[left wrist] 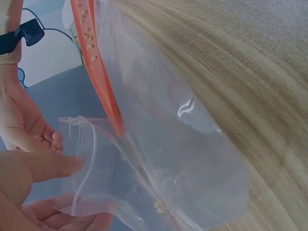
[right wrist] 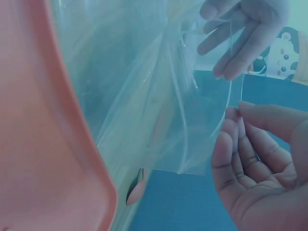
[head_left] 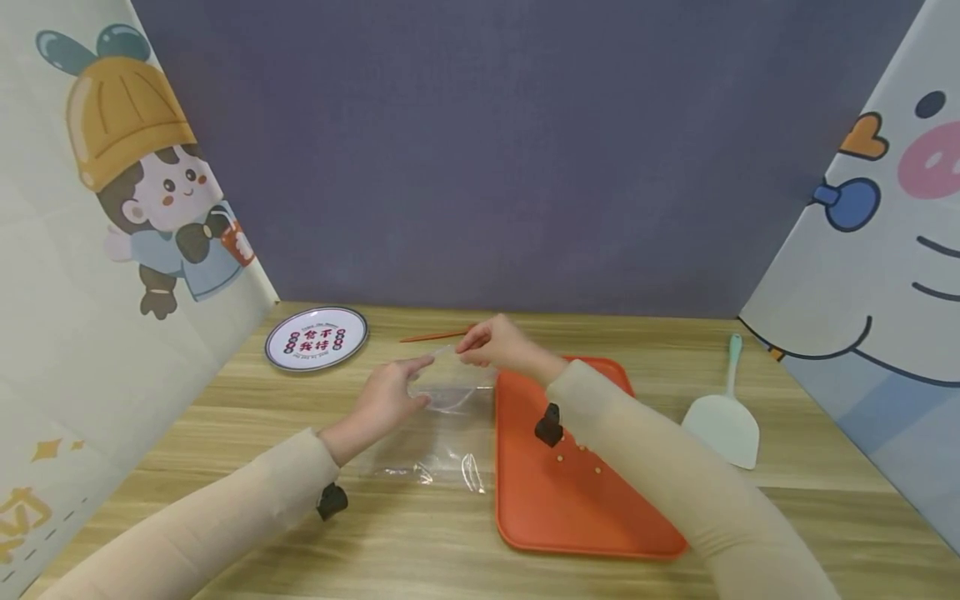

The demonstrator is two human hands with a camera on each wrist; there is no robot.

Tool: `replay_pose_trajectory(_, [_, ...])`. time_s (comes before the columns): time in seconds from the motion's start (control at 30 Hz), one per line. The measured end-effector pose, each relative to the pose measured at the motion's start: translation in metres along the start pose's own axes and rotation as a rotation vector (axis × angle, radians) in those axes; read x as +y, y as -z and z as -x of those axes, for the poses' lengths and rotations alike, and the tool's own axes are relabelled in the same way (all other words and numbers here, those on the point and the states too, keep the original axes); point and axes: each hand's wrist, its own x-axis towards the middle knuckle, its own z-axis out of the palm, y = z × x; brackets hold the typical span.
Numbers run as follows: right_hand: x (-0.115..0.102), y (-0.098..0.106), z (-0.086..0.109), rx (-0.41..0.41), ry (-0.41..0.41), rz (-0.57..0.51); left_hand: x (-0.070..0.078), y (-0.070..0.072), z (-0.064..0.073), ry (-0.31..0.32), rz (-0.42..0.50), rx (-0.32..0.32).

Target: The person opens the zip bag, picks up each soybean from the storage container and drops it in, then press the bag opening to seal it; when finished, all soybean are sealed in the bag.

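Right hand [head_left: 491, 340] pinches clear plastic zip bag [head_left: 438, 437] beside red rectangular tray [head_left: 592, 521], left hand [head_left: 382, 404] splayed; slick plastic could slip free.

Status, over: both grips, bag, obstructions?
Right grip pinches zip-lock bag at its mouth. Left grip also there, thumb and fingers apart. Orange-red tray along bag's right side; no obstruction seen.

pale cream long sleeves [head_left: 225, 496] end just behind the left hand [head_left: 381, 402] and right hand [head_left: 501, 343], each cuff [head_left: 318, 465] bearing a small, angular black block [head_left: 550, 426].
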Motion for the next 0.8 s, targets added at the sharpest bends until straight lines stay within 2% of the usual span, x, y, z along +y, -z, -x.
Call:
replay_pose_trajectory(0.23, [0.006,0.012,0.005,0.038,-0.014,-0.040,-0.001,0.000,0.001,0.015,0.022,0.000])
replay_pose_trajectory(0.43, [0.016,0.038,0.018,0.049,-0.058,-0.014,-0.001,0.000,0.002,0.026,0.043,-0.001])
replay_pose_trajectory(0.57, [0.029,0.058,0.029,0.054,-0.085,0.026,0.000,0.000,0.002,0.027,0.040,0.009])
replay_pose_trajectory(0.8, [0.061,0.081,0.049,-0.012,-0.134,0.089,-0.001,-0.001,0.001,0.024,0.032,0.005])
